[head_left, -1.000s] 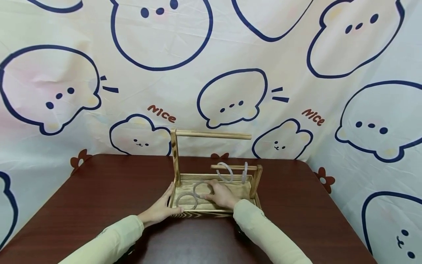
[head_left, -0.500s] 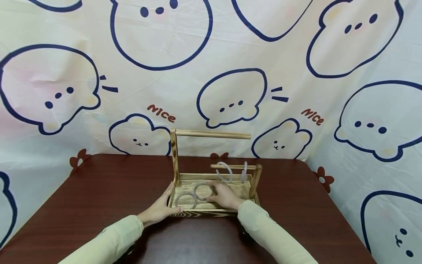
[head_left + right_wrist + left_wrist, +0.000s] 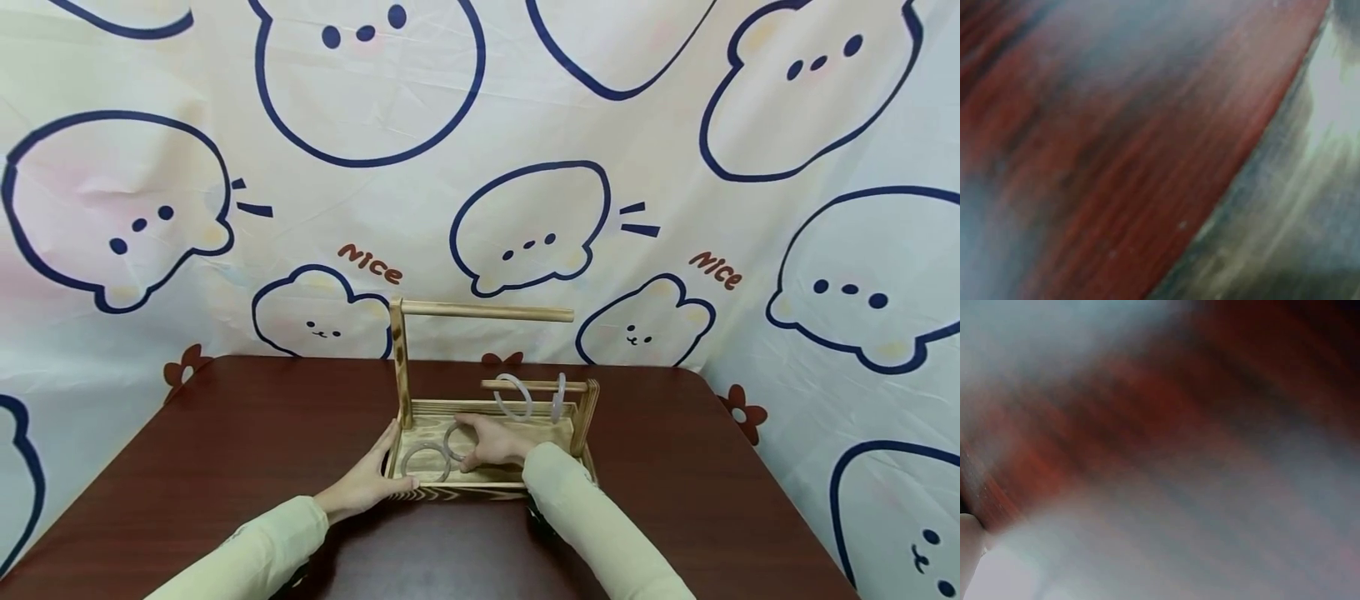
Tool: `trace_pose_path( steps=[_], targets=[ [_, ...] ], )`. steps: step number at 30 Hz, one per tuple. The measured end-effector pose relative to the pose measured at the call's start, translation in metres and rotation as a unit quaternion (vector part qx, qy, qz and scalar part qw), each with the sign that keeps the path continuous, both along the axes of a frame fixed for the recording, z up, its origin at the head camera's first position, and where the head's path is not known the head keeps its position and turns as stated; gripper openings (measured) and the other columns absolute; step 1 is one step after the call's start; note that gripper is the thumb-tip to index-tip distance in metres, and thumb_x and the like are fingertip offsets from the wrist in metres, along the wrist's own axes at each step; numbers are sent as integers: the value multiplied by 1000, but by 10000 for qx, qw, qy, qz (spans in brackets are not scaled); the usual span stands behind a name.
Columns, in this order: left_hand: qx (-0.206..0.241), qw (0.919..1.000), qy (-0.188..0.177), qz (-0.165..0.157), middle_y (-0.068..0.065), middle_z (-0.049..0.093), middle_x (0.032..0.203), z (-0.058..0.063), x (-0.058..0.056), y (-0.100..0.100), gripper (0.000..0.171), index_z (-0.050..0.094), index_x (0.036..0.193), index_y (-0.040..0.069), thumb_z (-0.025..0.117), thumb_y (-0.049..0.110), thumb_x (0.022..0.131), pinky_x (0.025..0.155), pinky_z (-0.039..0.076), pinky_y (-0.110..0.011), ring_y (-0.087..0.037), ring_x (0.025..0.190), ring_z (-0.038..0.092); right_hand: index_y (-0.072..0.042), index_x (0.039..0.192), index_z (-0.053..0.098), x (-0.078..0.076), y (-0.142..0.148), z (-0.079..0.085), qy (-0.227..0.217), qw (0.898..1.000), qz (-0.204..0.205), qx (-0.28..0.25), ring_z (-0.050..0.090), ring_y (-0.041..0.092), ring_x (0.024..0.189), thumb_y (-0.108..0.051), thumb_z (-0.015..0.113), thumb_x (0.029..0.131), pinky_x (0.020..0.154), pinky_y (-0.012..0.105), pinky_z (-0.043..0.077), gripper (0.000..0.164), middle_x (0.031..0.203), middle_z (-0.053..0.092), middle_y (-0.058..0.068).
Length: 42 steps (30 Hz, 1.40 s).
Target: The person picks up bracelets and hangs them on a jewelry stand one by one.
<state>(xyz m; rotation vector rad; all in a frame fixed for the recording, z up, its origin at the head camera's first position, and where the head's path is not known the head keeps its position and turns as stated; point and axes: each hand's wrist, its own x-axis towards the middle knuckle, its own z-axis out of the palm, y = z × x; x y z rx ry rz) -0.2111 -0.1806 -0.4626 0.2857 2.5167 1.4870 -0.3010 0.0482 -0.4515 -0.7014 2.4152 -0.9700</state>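
Observation:
A wooden jewelry stand [image 3: 480,493] with a shallow tray base sits in the head view. Two pale translucent bangles lie flat in its tray: the front-left bangle [image 3: 406,460] and, touching or nearly so, the bangle [image 3: 447,440] behind it. My right hand [image 3: 497,442] reaches over this rear bangle, thumb and fingers spanning it from opposite sides; part of the ring is hidden under the hand. Along the tray's left end my left hand [image 3: 365,483] rests with straight fingers, its thumb on the front rim. Both wrist views are badly blurred and show neither bangle.
Two more bangles, a tilted bangle [image 3: 528,398] and an edge-on bangle [image 3: 558,397], hang on the lower bar [image 3: 542,386]. A higher bar [image 3: 487,311] extends right from the tall left post [image 3: 402,367]. Beneath lies a dark red-brown table [image 3: 262,425], backed by a printed cloth [image 3: 420,208].
My right hand has shifted left over the rear bangle, its thumb and fingers spreading wider around it. The left hand stays at the tray's corner. The head view has tilted slightly.

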Motion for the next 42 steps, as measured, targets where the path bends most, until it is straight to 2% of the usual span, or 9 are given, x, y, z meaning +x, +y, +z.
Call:
trace_pose_path(
  steps=[7, 15, 20, 23, 29, 34, 42],
  targets=[
    [65, 10000, -47, -28, -11, -10, 154, 0, -2, 0, 102, -4, 148, 12, 70, 28, 81, 107, 12, -58, -34, 140, -7, -11, 141, 37, -1, 7, 4, 301, 9993, 26, 238, 27, 28, 136, -14, 78, 72, 107, 45, 27, 80, 145, 36, 8],
    [141, 9998, -136, -17, -9, -11, 154, 0, -3, -1, 101, -6, 148, 13, 69, 27, 82, 107, 11, -59, -32, 140, -8, -11, 136, 46, -3, 12, 3, 888, 9951, 58, 419, 38, 26, 131, -27, 80, 70, 104, 41, 33, 76, 140, 44, 6],
    [50, 10000, -43, 13, -9, -9, 154, 1, -4, -1, 102, -5, 148, 13, 70, 28, 81, 108, 11, -58, -32, 140, -7, -7, 132, 50, -2, 12, 5, 1283, 9907, 100, 445, 47, 24, 123, -30, 80, 69, 100, 38, 39, 74, 133, 52, 8],
    [-5, 10000, 34, 28, -9, -8, 155, 1, -4, -1, 102, -4, 149, 13, 71, 28, 80, 108, 11, -57, -32, 140, -6, -5, 131, 50, 0, 11, 9, 1388, 9893, 71, 446, 49, 23, 121, -32, 80, 68, 99, 37, 40, 74, 130, 54, 9],
    [30, 10000, 53, -3, -11, -8, 154, 2, -3, -2, 101, -3, 149, 12, 71, 27, 81, 107, 12, -57, -33, 140, -6, -5, 133, 48, 5, 6, 13, 1326, 9902, -30, 428, 51, 24, 118, -35, 78, 70, 97, 38, 41, 76, 129, 55, 10],
    [-4, 10000, 40, 16, -11, -7, 155, -1, -3, -2, 102, -3, 149, 12, 71, 28, 80, 108, 10, -57, -32, 140, -6, -5, 131, 50, 7, 1, 14, 1713, 9846, 55, 337, 53, 22, 116, -39, 77, 71, 96, 36, 42, 74, 128, 56, 8],
    [-15, 9999, -134, 36, -8, -9, 155, -2, -2, 0, 103, -5, 148, 14, 71, 31, 80, 107, 11, -59, -33, 140, -6, -4, 133, 47, 16, -13, 25, 2111, 9771, 158, 211, 47, 25, 123, -39, 77, 71, 102, 39, 37, 78, 134, 51, 9]
  ],
)
